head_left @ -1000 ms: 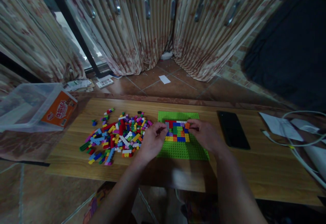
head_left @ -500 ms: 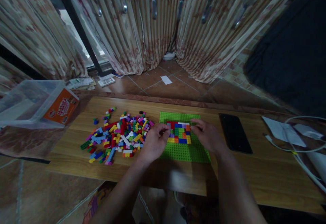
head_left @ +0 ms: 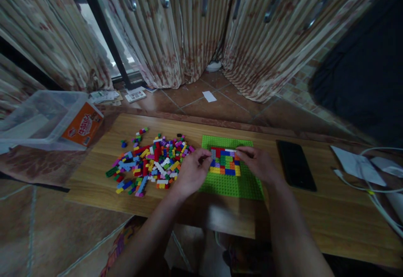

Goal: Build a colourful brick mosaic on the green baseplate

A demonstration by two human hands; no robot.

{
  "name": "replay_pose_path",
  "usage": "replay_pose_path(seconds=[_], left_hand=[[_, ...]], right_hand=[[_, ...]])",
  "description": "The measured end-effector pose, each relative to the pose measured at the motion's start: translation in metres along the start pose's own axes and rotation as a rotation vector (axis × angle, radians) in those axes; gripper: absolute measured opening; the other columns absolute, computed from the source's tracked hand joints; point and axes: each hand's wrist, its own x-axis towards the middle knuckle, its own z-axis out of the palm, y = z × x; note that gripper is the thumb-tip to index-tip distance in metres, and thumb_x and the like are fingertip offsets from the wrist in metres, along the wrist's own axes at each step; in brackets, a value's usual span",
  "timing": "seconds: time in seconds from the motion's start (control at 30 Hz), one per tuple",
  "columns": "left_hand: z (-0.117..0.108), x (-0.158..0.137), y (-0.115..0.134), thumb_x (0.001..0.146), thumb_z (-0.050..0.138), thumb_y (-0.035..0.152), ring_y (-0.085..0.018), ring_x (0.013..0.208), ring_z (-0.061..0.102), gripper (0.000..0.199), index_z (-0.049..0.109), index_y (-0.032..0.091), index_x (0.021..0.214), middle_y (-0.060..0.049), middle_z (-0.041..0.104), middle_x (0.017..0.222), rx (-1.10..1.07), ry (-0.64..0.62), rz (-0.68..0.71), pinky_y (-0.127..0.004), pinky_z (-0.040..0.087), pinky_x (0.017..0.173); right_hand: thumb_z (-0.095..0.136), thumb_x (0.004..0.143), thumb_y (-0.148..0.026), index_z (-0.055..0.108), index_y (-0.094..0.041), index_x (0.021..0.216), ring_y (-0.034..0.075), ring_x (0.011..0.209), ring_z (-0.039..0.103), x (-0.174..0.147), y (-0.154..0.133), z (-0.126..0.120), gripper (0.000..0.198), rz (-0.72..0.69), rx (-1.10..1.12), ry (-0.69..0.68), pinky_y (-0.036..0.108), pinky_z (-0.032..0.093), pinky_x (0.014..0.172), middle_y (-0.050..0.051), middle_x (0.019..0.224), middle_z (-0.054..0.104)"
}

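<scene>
A flat patch of multicoloured toy bricks [head_left: 227, 159] is built on a green studded baseplate [head_left: 231, 189]. My left hand [head_left: 194, 172] is at the patch's left edge, thumb and forefinger pinched together; whatever is between them is too small to make out. At the patch's upper right corner, my right hand [head_left: 256, 163] has its fingertips closed together against the bricks. Its fingers hide part of that corner, and I cannot tell whether a loose brick is in them. Left of the baseplate, close to my left hand, spreads a pile of loose toy bricks [head_left: 154, 163].
A black phone [head_left: 296, 165] lies right of the baseplate on the wooden table [head_left: 94, 184]. Farther right are white papers [head_left: 357, 163] and a white cable [head_left: 352, 187]. A clear plastic box [head_left: 59, 121] with an orange label stands left, beyond the table. Curtains [head_left: 195, 37] hang behind.
The view has tilted, so the scene sits slightly farther right. My right fingertips have moved in from beside the brick patch onto its upper right corner. My left hand stays at the left edge.
</scene>
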Motion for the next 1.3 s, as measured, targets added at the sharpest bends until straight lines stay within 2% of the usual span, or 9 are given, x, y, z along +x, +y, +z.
replay_pose_path(seconds=[0.23,0.47,0.63,0.83,1.0,1.13,1.3], left_hand=[[-0.001,-0.001,0.003,0.086,0.057,0.018,-0.015,0.080,0.064,0.012,0.068,0.016,0.091,-0.002,0.070,0.085,-0.006,0.006,-0.009,-0.025,0.047,0.074],[0.001,0.001,-0.003,0.086,0.056,0.018,-0.016,0.081,0.064,0.012,0.068,0.017,0.089,-0.003,0.070,0.087,-0.015,0.016,0.006,-0.025,0.048,0.074],[-0.001,0.001,0.000,0.086,0.056,0.018,-0.015,0.079,0.063,0.012,0.067,0.016,0.090,-0.003,0.070,0.086,-0.026,0.006,-0.006,-0.025,0.047,0.072],[-0.005,-0.002,0.003,0.086,0.055,0.019,-0.015,0.075,0.062,0.013,0.067,0.015,0.090,-0.002,0.069,0.083,-0.004,0.015,0.000,-0.025,0.046,0.070],[-0.008,-0.004,0.003,0.085,0.055,0.020,-0.015,0.076,0.062,0.013,0.067,0.016,0.089,-0.002,0.068,0.083,-0.004,0.042,0.025,-0.025,0.047,0.071],[-0.011,-0.003,0.000,0.085,0.055,0.021,-0.016,0.078,0.063,0.013,0.067,0.017,0.090,-0.002,0.069,0.084,0.000,0.053,0.036,-0.025,0.048,0.073],[-0.013,-0.004,0.000,0.086,0.054,0.021,-0.016,0.078,0.063,0.014,0.067,0.017,0.091,-0.003,0.069,0.084,0.011,0.045,0.040,-0.026,0.048,0.072]], right_hand=[[0.068,0.076,-0.049,0.078,-0.022,0.094,0.025,0.082,0.070,0.003,0.003,0.002,0.034,0.055,0.072,0.010,0.039,0.052,0.079,0.004,0.089,0.078],[0.069,0.071,-0.047,0.078,-0.021,0.082,0.022,0.069,0.068,0.004,0.000,0.005,0.030,0.034,0.091,0.056,0.035,0.052,0.068,0.004,0.076,0.077],[0.067,0.074,-0.045,0.078,-0.022,0.083,0.023,0.076,0.069,0.002,-0.002,0.006,0.028,0.026,0.055,0.059,0.035,0.053,0.074,0.004,0.082,0.077],[0.061,0.079,-0.048,0.078,-0.022,0.093,0.024,0.087,0.070,-0.003,-0.004,0.003,0.034,0.033,-0.022,0.041,0.037,0.052,0.081,0.006,0.091,0.077],[0.046,0.089,-0.050,0.076,-0.019,0.101,0.023,0.074,0.069,-0.004,-0.003,-0.006,0.045,0.074,-0.043,-0.082,0.036,0.052,0.072,0.006,0.082,0.076],[0.065,0.080,-0.048,0.075,-0.022,0.104,0.025,0.086,0.071,-0.004,0.001,-0.007,0.037,0.048,0.024,-0.102,0.039,0.054,0.080,0.006,0.095,0.077],[0.074,0.071,-0.043,0.076,-0.020,0.099,0.026,0.083,0.072,-0.003,0.003,-0.004,0.036,0.055,0.116,-0.080,0.039,0.056,0.075,0.007,0.092,0.078]])
